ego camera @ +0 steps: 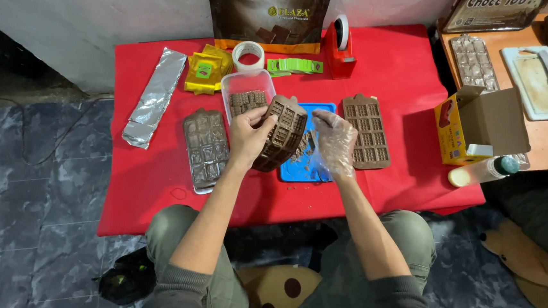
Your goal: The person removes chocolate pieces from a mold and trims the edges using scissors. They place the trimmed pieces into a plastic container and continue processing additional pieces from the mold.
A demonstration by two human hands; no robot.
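While bent in the left grip (248,133), brown mould (282,132) beside the gloved, loosely open right grip (336,142).

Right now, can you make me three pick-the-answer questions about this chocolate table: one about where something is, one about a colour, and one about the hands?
1. Where is the silver foil strip?
A. table's left side
B. on the blue tray
C. in the cardboard box

2. What colour is the table cover?
A. green
B. red
C. white

3. What is the left hand doing?
A. resting flat
B. holding the brown mould
C. holding tape

Answers: 1 A, foil lies far left. 2 B, cover is red. 3 B, fingers grip the mould; the gloved right hand is beside it.
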